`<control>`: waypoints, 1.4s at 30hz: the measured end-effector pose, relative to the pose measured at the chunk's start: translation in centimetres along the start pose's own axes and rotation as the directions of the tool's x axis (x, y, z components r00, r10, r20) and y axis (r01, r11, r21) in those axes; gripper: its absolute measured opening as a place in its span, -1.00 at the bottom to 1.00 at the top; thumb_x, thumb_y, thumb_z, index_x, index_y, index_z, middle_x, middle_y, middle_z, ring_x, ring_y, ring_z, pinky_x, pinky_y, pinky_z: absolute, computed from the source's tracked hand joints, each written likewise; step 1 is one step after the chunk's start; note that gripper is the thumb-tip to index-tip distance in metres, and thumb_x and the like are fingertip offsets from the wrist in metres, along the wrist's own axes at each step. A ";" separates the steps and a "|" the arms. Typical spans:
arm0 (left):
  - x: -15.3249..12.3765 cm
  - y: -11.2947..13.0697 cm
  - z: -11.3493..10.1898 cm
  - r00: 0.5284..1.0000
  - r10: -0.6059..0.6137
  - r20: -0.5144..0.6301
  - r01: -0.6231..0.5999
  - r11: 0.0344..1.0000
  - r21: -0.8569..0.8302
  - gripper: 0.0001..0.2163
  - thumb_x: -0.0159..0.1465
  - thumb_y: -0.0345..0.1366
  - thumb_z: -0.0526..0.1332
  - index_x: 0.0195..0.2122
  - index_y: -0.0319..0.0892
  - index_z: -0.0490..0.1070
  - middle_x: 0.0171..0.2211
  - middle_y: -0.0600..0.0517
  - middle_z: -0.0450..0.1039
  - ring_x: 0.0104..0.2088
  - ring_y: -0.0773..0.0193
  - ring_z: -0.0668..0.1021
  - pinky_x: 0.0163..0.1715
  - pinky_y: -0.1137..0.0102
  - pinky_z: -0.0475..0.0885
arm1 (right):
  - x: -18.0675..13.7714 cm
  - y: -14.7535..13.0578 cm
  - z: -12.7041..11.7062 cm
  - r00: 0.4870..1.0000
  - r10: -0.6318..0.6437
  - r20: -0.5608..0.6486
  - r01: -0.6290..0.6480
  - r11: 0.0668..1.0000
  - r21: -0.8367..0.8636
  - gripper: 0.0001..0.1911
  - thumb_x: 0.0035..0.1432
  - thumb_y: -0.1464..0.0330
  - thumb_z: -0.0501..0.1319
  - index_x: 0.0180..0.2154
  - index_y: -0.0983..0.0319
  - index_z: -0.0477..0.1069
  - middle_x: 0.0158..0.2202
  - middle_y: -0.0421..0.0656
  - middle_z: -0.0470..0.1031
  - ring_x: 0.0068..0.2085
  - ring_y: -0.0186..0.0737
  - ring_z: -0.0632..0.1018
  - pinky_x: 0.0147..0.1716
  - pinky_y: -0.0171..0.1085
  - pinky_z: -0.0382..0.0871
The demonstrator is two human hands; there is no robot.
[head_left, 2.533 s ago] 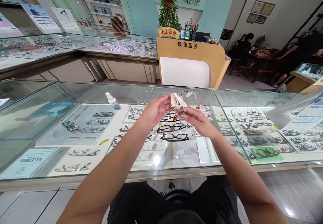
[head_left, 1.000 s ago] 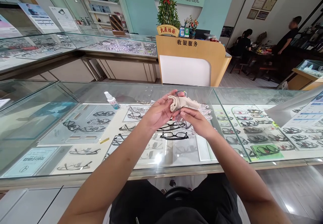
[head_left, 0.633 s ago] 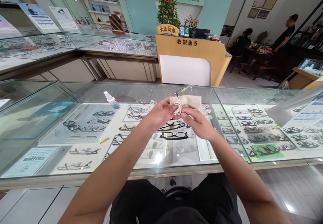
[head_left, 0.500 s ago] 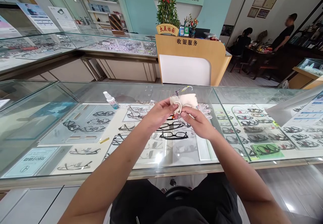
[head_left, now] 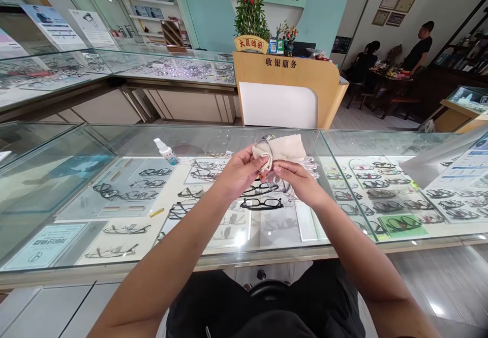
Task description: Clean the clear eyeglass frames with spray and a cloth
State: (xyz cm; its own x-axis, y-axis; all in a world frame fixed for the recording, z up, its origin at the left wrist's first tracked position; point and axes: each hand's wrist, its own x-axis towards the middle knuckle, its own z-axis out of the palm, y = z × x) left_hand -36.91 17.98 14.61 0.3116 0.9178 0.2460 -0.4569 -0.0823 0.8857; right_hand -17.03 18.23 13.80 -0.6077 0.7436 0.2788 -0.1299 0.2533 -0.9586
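Above the glass counter, my left hand point(head_left: 244, 170) is closed on a cream cleaning cloth point(head_left: 285, 148), its thumb pressing the folded cloth round part of a pair of eyeglasses point(head_left: 268, 139). A thin dark rim of these glasses curves above the cloth; most of the frame is covered. Close by on the right, my right hand point(head_left: 297, 180) pinches the glasses at the cloth's lower edge, thumb and fingers together. What exactly lies between those fingertips is partly hidden. A small orange-red bit shows below the hands.
A white spray bottle point(head_left: 166, 152) stands on the glass counter point(head_left: 221, 256), left of my hands. Rows of eyeglasses, including a black pair point(head_left: 262, 204), lie under the glass. Across the aisle is a wooden cashier desk point(head_left: 285, 68). Two people are at a table at the far right.
The cloth has shifted slightly and spreads further to the right. The glasses have turned a little in my hands, so less of the frame stands above the cloth.
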 end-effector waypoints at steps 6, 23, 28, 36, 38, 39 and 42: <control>0.0 -0.7 1.0 0.990 0.086 -0.115 -0.081 0.996 0.043 -0.55 0.17 0.03 0.66 -0.28 -0.17 0.51 -0.60 0.18 0.39 -0.65 0.40 0.41 -0.59 0.45 0.45 | 0.0 0.5 0.4 0.999 0.037 -0.003 -0.037 0.999 -0.009 -0.49 0.46 -0.13 0.28 -0.16 0.15 0.70 -0.12 -0.12 0.69 0.00 -0.10 0.59 0.18 -0.12 0.45; -0.1 0.6 0.5 0.999 -0.004 -0.037 0.003 1.000 -0.023 -0.59 0.10 -0.16 0.70 -0.23 -0.20 0.56 -0.57 0.12 0.44 -0.59 0.34 0.49 -0.51 0.38 0.53 | 0.1 0.5 0.5 0.996 0.046 -0.071 -0.043 0.998 0.041 -0.58 0.46 -0.05 0.30 -0.17 0.11 0.74 -0.20 -0.15 0.71 -0.05 -0.09 0.63 0.18 -0.12 0.46; 0.2 -0.7 1.2 0.973 0.044 -0.227 -0.041 0.999 0.016 -0.43 0.02 0.15 0.69 -0.33 -0.18 0.50 -0.64 0.19 0.32 -0.72 0.46 0.28 -0.76 0.50 0.23 | 0.2 0.9 2.0 0.996 0.048 -0.079 -0.043 0.997 0.061 -0.51 0.37 -0.15 0.37 -0.15 0.13 0.73 -0.11 -0.12 0.73 0.01 -0.06 0.64 0.20 -0.10 0.47; 0.0 0.6 0.2 0.997 -0.023 -0.071 0.020 0.999 -0.042 -0.51 0.17 0.09 0.63 -0.37 -0.19 0.47 -0.59 0.08 0.42 -0.59 0.31 0.50 -0.55 0.42 0.46 | -0.2 0.5 1.7 0.990 0.010 -0.142 -0.005 0.999 0.035 -0.50 0.42 -0.13 0.32 -0.13 0.14 0.76 -0.17 -0.14 0.73 0.00 -0.07 0.64 0.23 -0.11 0.45; 0.0 0.7 0.1 0.999 -0.041 -0.018 0.039 0.994 -0.106 -0.61 0.16 -0.10 0.67 -0.24 -0.20 0.56 -0.52 0.07 0.46 -0.51 0.29 0.54 -0.46 0.39 0.51 | -0.3 0.4 1.3 0.986 0.021 -0.163 -0.017 1.000 0.025 -0.53 0.44 -0.11 0.31 -0.15 0.12 0.76 -0.19 -0.15 0.73 -0.03 -0.08 0.63 0.21 -0.12 0.46; 0.0 0.6 0.1 0.999 -0.049 -0.015 0.046 0.990 -0.136 -0.63 0.15 -0.18 0.68 -0.17 -0.19 0.59 -0.50 0.10 0.46 -0.50 0.31 0.53 -0.45 0.40 0.50 | -0.3 0.3 1.2 0.987 0.020 -0.160 -0.016 1.000 0.025 -0.55 0.44 -0.09 0.31 -0.16 0.11 0.76 -0.18 -0.16 0.73 -0.04 -0.09 0.63 0.20 -0.12 0.46; 0.0 0.0 0.4 0.996 -0.077 -0.046 0.067 0.981 -0.180 -0.65 0.13 -0.25 0.69 -0.20 -0.18 0.59 -0.51 0.15 0.38 -0.53 0.40 0.43 -0.45 0.44 0.44 | -0.3 0.3 1.2 0.990 0.003 -0.140 0.000 1.000 0.020 -0.54 0.44 -0.11 0.32 -0.17 0.10 0.75 -0.15 -0.16 0.72 -0.01 -0.06 0.64 0.20 -0.12 0.46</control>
State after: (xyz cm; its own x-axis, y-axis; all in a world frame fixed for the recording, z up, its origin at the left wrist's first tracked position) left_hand -36.61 17.84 14.74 0.3071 0.9383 0.1589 -0.5774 0.0510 0.8149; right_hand -17.85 17.37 13.36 -0.4929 0.8235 0.2810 -0.1454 0.2405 -0.9597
